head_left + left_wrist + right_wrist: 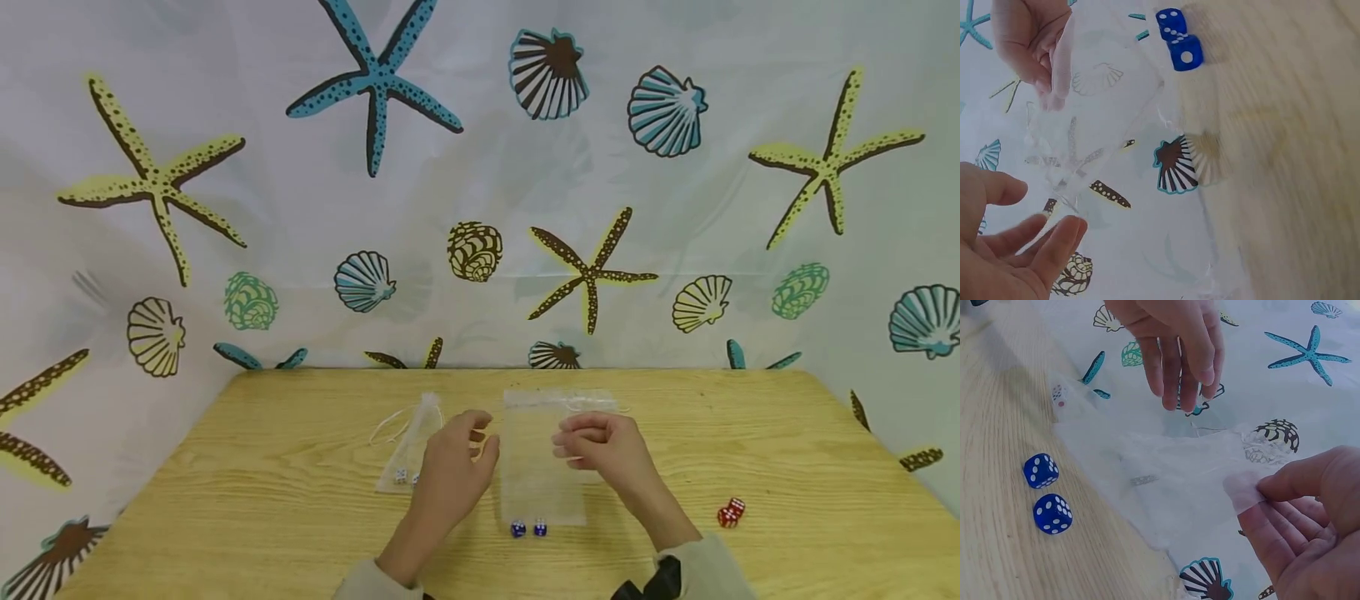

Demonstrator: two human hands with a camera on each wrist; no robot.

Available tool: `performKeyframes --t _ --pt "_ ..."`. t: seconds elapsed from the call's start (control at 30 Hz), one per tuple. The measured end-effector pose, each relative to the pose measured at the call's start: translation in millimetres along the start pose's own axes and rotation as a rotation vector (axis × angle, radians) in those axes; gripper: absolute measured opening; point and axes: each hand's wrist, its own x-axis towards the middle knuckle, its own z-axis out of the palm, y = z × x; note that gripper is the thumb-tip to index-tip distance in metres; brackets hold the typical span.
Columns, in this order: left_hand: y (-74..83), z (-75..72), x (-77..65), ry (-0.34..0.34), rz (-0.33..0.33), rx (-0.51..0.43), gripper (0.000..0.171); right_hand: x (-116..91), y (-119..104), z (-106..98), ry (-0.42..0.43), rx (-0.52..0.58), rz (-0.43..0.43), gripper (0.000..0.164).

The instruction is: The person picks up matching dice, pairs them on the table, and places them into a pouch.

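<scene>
A sheer white drawstring pouch (536, 492) hangs or lies in front of me, between both hands. My right hand (611, 450) pinches its edge between thumb and fingers, seen closely as my right hand (1307, 519) in the right wrist view. To the pouch's left is my left hand (453, 471), its fingers parted and slightly bent. In the left wrist view a gap shows between the thumb and fingers of this left hand (1019, 244), with nothing gripped. Two blue dice (528, 528) rest on the table by the pouch's near edge.
Another sheer pouch (408, 454) with white dice inside lies left, partly behind my left hand. Red dice (731, 512) sit on the wooden table (810, 467) at the right. A shell-patterned cloth (480, 183) rises behind and at both sides.
</scene>
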Motion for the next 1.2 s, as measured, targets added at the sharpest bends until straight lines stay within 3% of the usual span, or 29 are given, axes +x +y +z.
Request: performKeyframes --t 0.1,0.27,0.33,0.43,0.6,0.73,0.83,1.0,1.13,1.2 --pt "-7.7 -2.7 2.7 -0.019 -0.132 -0.239 0.036 -2.7 -4.2 2.1 -0.036 0.008 -0.006 0.031" --pt "-19.3 -7.9 7.9 -0.187 -0.334 -0.667 0.058 -6.7 -9.6 6.2 -0.084 0.015 -0.035 0.031" --pt "-22.4 -9.3 9.1 -0.250 -0.391 -0.819 0.060 -7.8 -10.9 7.2 -0.097 0.019 -0.045 0.031" --pt "-23.8 -10.1 9.1 -0.288 -0.418 -0.898 0.057 -9.2 -12.0 8.8 -0.119 0.020 -0.050 0.029" --pt "-16.5 -6.9 8.8 -0.196 -0.383 -0.806 0.033 -11.0 -12.5 8.8 -0.180 0.008 -0.121 0.037" --pt "-7.5 -5.7 7.8 -0.108 -0.295 -0.687 0.021 -13.3 -14.3 7.2 -0.198 -0.003 -0.240 0.051" --pt "-1.7 -5.5 6.8 -0.040 -0.171 -0.527 0.017 -15.5 -17.4 6.5 -0.177 -0.077 -0.365 0.051" --pt "0.9 -3.5 3.9 0.078 0.052 -0.222 0.008 -17.9 -22.7 6.1 -0.136 -0.296 -0.591 0.029" --pt "-1.8 -2.0 1.6 0.141 0.231 0.009 0.017 -18.7 -24.0 5.7 -0.107 -0.412 -0.610 0.013" --pt "-3.3 -1.6 1.3 0.167 0.324 0.124 0.020 -18.5 -23.4 5.1 -0.100 -0.451 -0.596 0.014"
